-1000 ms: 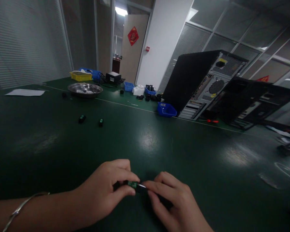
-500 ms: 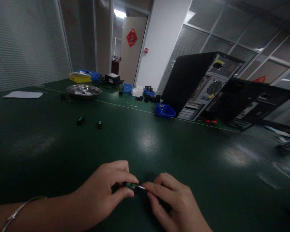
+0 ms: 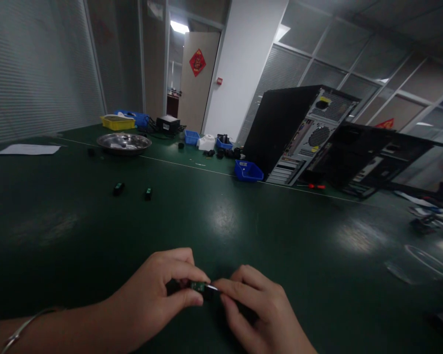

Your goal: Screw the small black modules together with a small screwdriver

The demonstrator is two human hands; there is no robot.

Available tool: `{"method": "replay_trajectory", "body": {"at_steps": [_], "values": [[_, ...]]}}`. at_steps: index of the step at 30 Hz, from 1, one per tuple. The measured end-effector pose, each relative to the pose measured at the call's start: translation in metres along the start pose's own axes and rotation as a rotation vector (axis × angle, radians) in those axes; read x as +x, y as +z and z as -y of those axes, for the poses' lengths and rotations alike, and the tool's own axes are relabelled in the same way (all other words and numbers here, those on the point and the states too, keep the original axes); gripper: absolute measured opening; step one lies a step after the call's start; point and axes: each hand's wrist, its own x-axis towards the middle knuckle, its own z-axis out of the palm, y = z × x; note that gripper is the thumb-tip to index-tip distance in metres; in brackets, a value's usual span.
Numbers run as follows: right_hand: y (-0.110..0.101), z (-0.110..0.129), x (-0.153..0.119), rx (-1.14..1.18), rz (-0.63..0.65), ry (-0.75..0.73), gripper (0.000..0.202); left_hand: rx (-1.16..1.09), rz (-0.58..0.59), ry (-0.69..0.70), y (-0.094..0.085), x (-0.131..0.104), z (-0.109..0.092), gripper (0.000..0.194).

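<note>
Between the thumb and fingers of my left hand (image 3: 166, 287) is a small black piece with a green circuit board (image 3: 197, 286). My right hand (image 3: 260, 302) pinches a thin, shiny metal piece (image 3: 212, 287), whose tip meets the right end of the board piece. Most of that metal piece is hidden by my fingers, so its kind does not show. Farther up the green table lie two similar small black pieces with green boards, one at the left (image 3: 118, 189) and the other (image 3: 148, 193) just right of it.
A steel bowl (image 3: 123, 151) with small parts and a white paper (image 3: 28, 149) are at the far left. A blue bin (image 3: 248, 171) stands by a tilted-looking computer tower (image 3: 280, 132). A red-handled tool (image 3: 316, 186) lies beyond. Clear plastic (image 3: 421, 265) rests at right.
The view has shifted slightly, so background things sit a little lower and more to the left. Both hands keep their grips, and the metal tip still touches the board piece.
</note>
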Motion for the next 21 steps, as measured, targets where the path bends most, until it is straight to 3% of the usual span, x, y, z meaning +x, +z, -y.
{"method": "replay_trajectory", "body": {"at_steps": [5,9,14,21], "values": [[-0.004,0.000,0.000,-0.014,-0.007,0.011,0.031,0.078,-0.017,-0.005,0.001,-0.001,0.001,0.018],[-0.009,-0.001,0.000,0.002,-0.039,0.046,0.031,0.205,0.038,0.019,0.001,-0.002,0.001,0.022],[-0.012,-0.004,0.000,0.013,-0.059,0.072,0.029,0.298,0.100,0.093,0.000,-0.003,0.004,0.023],[-0.012,-0.004,0.001,0.081,-0.024,0.087,0.026,0.252,0.172,0.265,-0.009,-0.003,0.002,0.034]]}}
